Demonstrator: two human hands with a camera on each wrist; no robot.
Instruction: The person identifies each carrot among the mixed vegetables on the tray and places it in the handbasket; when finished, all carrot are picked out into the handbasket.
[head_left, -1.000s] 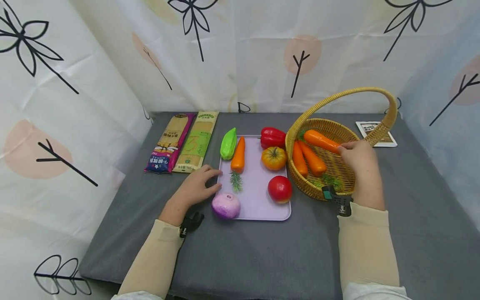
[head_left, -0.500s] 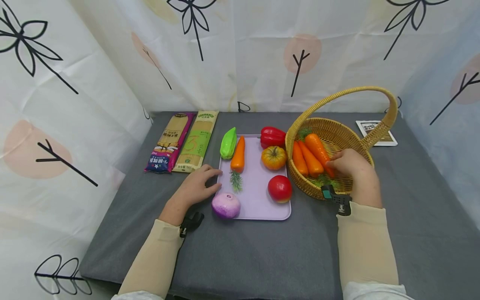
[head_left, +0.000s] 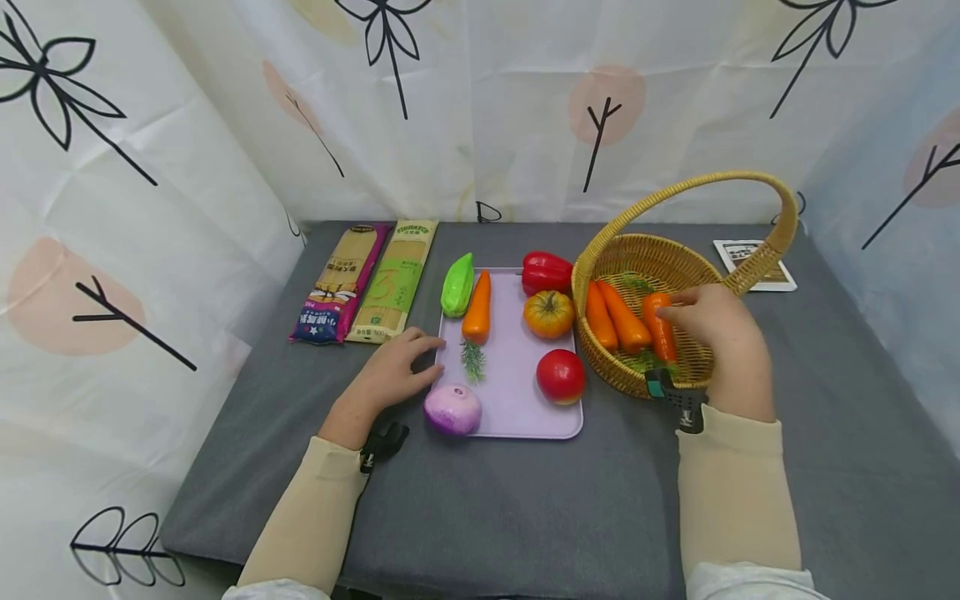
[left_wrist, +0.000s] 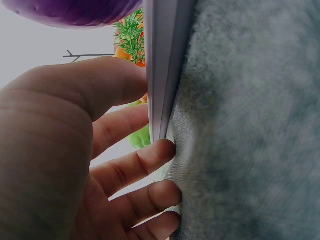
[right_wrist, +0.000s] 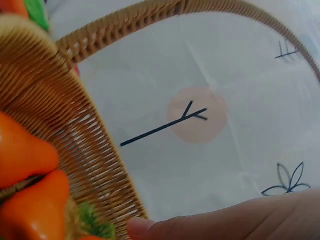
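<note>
My right hand (head_left: 723, 337) reaches into the yellow wicker basket (head_left: 697, 265) and pinches an orange carrot (head_left: 660, 332) by its side. Two more carrots (head_left: 624, 319) lie in the basket, left of the held one, with green leaf tops below. In the right wrist view the thumb (right_wrist: 142, 227) shows near the basket's rim. At the left side of the lilac tray (head_left: 517, 421) rests my left hand (head_left: 397, 375), fingers relaxed. Its thumb and fingertips are right at the tray's rim (left_wrist: 162, 65) in the left wrist view, with the other fingertips on the grey cloth.
On the tray are a carrot (head_left: 477, 308), green pepper (head_left: 457, 287), red pepper (head_left: 545, 273), small pumpkin (head_left: 548, 315), tomato (head_left: 560, 377) and purple onion (head_left: 453, 408). Two noodle packs (head_left: 393, 283) lie at back left. Behind the basket lies a white-edged packet (head_left: 780, 279).
My right hand has turned the held carrot from pointing rightward to nearly upright in the view, shifting it right, away from the other two. The left hand has stayed still.
</note>
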